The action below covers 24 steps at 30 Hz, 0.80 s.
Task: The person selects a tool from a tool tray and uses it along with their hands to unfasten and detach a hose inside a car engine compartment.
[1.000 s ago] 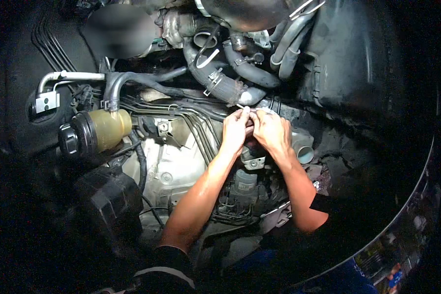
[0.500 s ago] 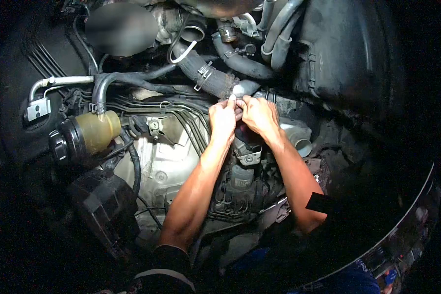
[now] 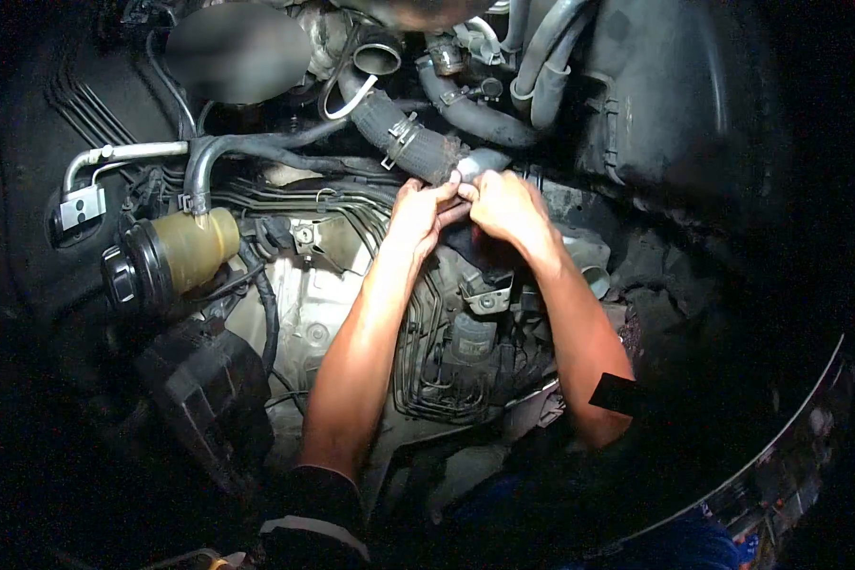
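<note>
Nearest the lens, at bottom left of centre, a dark sleeve (image 3: 313, 522) with a pale band, and above it a bare left forearm (image 3: 356, 342) reaching up into an engine bay (image 3: 337, 318). Right of centre, a right forearm (image 3: 579, 332) slanting up toward the same spot.

Just above the middle of the frame, left hand (image 3: 420, 217) and right hand (image 3: 508, 211) side by side, fingertips nearly meeting. Left grip narrow, thumb and fingers pointing toward the other hand; right grip narrow too, fingers curled, back of the hand to the camera. Impossible to tell anything held in either grip, or actual contact with the parts behind.

Directly below the hands, a metal bracket (image 3: 487, 302) and a grey canister (image 3: 473, 339). At lower left, a black box (image 3: 204, 385); above it, a yellowish tank (image 3: 192, 249) with a black cap (image 3: 119, 277) turned to the left.

Right behind the fingertips, a shiny pipe (image 3: 484, 162) at the lower end of a ribbed hose (image 3: 429, 158), ringed midway by a metal clamp (image 3: 401, 141). Farther up, at top centre, an open pipe mouth (image 3: 378, 57), with a smooth hose (image 3: 480, 123) to its right.
</note>
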Available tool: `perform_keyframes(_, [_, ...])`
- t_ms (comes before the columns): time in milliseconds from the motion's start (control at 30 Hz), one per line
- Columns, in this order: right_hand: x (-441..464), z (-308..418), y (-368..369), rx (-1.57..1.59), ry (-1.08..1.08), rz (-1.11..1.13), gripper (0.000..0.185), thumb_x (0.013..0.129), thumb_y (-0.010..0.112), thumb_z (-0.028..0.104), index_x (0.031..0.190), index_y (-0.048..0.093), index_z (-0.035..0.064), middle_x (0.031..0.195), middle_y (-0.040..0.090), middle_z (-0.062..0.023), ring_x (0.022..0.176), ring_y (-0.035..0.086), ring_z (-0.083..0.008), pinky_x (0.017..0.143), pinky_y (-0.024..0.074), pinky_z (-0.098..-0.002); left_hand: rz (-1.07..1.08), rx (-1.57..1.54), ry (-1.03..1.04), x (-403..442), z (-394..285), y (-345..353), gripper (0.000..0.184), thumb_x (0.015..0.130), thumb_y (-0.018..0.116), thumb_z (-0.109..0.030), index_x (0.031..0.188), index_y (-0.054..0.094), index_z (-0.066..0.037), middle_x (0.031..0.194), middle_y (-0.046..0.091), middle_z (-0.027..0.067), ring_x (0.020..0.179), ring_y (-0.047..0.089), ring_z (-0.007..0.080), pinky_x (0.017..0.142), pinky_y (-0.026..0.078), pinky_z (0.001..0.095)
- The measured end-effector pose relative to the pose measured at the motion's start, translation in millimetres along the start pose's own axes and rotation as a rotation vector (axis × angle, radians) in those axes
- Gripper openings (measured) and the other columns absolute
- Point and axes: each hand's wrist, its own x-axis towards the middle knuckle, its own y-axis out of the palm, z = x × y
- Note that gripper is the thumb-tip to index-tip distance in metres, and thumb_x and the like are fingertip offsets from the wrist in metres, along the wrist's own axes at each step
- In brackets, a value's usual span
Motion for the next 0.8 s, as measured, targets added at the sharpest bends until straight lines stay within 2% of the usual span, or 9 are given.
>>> perform_keyframes(67, [2.5,7.7,-9.3,-0.048,0.001,-0.029,0.038,0.093,0.056,0.038,0.093,0.074,0.0046,0.092,0.069,-0.0264,0.091,0.07,-0.0409,0.081,0.0539,-0.0496,0.023,-0.013,-0.008,0.0,-7.0,3.8,0.028,0.091,0.067,-0.006,0.116,0.057,0.002,0.105,0.069,0.0126,0.088,0.07,0.0234,0.084,0.06,0.0431])
perform_keyframes(167, [-0.7,3.9,1.9,0.014,0.055,-0.038,0.041,0.096,0.054,0.041,0.092,0.073,0.0043,0.091,0.069,-0.0263,0.091,0.068,-0.0422,0.081,0.0531,-0.0501,-0.002,0.046,0.001,0.3,-7.5,3.1,0.028,0.092,0.066,-0.005,0.117,0.057,0.002,0.104,0.069,0.0124,0.09,0.07,0.024,0.082,0.061,0.0419])
perform_keyframes(300, [9.6,-8.9,16.6,0.13,0.09,0.073,0.043,0.095,0.054,0.043,0.098,0.073,0.0049,0.095,0.069,-0.0266,0.096,0.067,-0.0428,0.085,0.0513,-0.0508,0.035,0.119,0.03,2.1,-8.6,1.3,0.027,0.089,0.069,-0.004,0.113,0.059,0.005,0.102,0.069,0.0124,0.086,0.071,0.0242,0.079,0.062,0.0419])
perform_keyframes(367, [4.5,-8.6,34.3,0.258,0.128,-0.005,0.041,0.096,0.053,0.043,0.099,0.073,0.0072,0.095,0.07,-0.0256,0.098,0.066,-0.0427,0.085,0.0507,-0.0511,-0.003,0.161,0.056,12.8,-2.8,-9.6,0.024,0.087,0.071,-0.002,0.106,0.061,0.008,0.095,0.07,0.0125,0.079,0.071,0.0229,0.072,0.063,0.0363])
perform_keyframes(433, [-4.5,4.0,26.1,0.284,0.057,-0.04,0.041,0.096,0.054,0.039,0.099,0.071,0.0021,0.097,0.069,-0.0272,0.093,0.068,-0.0438,0.082,0.0529,-0.0512,0.05,0.186,0.06,10.9,-6.9,-11.6,0.023,0.086,0.073,-0.002,0.105,0.062,0.007,0.093,0.07,0.0124,0.079,0.071,0.0224,0.073,0.063,0.0372])
perform_keyframes(467, [-14.0,14.3,14.5,0.109,0.074,-0.014,0.036,0.095,0.055,0.036,0.095,0.072,0.0039,0.094,0.07,-0.0256,0.091,0.069,-0.0417,0.082,0.0528,-0.0507,0.062,0.197,0.039,11.8,-12.2,-16.0,0.023,0.086,0.073,-0.002,0.105,0.062,0.007,0.093,0.07,0.0122,0.08,0.071,0.0223,0.074,0.063,0.0374])
perform_keyframes(500, [-12.2,21.2,19.6,0.098,0.146,-0.105,0.034,0.094,0.056,0.034,0.09,0.074,0.005,0.088,0.07,-0.0247,0.09,0.07,-0.0401,0.082,0.0531,-0.0502,0.076,0.208,0.007,12.2,-17.6,-15.4,0.024,0.086,0.073,-0.002,0.105,0.063,0.006,0.093,0.07,0.012,0.08,0.071,0.0222,0.074,0.063,0.0377])
perform_keyframes(533, [-18.0,22.5,23.1,0.116,0.156,-0.085,0.035,0.094,0.055,0.034,0.088,0.074,0.0047,0.088,0.07,-0.0248,0.09,0.069,-0.0406,0.082,0.053,-0.0505,0.088,0.222,-0.04,6.0,-18.2,-15.6,0.024,0.085,0.074,-0.002,0.105,0.063,0.005,0.093,0.07,0.0119,0.08,0.071,0.0221,0.074,0.063,0.0379])
perform_keyframes(800, [-7.2,3.1,44.6,0.318,0.124,-0.086,0.04,0.097,0.052,0.037,0.091,0.071,0.0026,0.096,0.069,-0.0267,0.096,0.066,-0.044,0.086,0.0502,-0.0527,0.014,0.376,0.029,13.5,-12.6,-15.8,0.022,0.084,0.077,-0.006,0.097,0.062,0.003,0.084,0.067,0.007,0.076,0.07,0.0211,0.069,0.063,0.0384])
